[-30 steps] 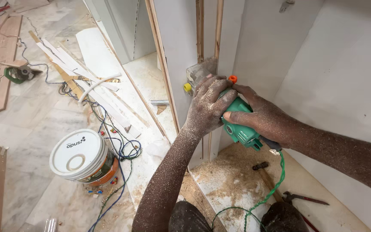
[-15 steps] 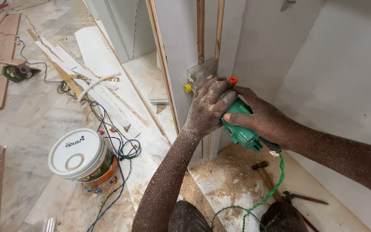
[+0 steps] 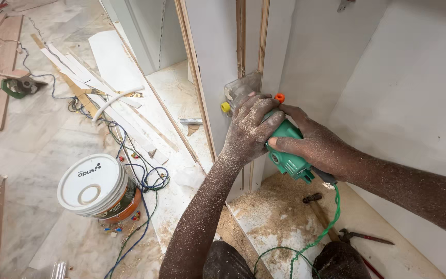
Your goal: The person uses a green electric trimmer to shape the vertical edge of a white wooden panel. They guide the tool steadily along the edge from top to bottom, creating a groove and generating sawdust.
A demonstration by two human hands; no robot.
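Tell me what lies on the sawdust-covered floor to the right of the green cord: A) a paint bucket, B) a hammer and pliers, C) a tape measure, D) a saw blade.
B: a hammer and red-handled pliers lie on the sawdust beside the green cord, below the right hand; the bucket stands far off to the left.

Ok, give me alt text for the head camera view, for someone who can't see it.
Two sawdust-coated hands, left hand and right hand, grip a green power trimmer against the edge of a white cabinet panel. Sawdust covers the cabinet floor, where a hammer lies. A lidded paint bucket stands among cables and offcuts.
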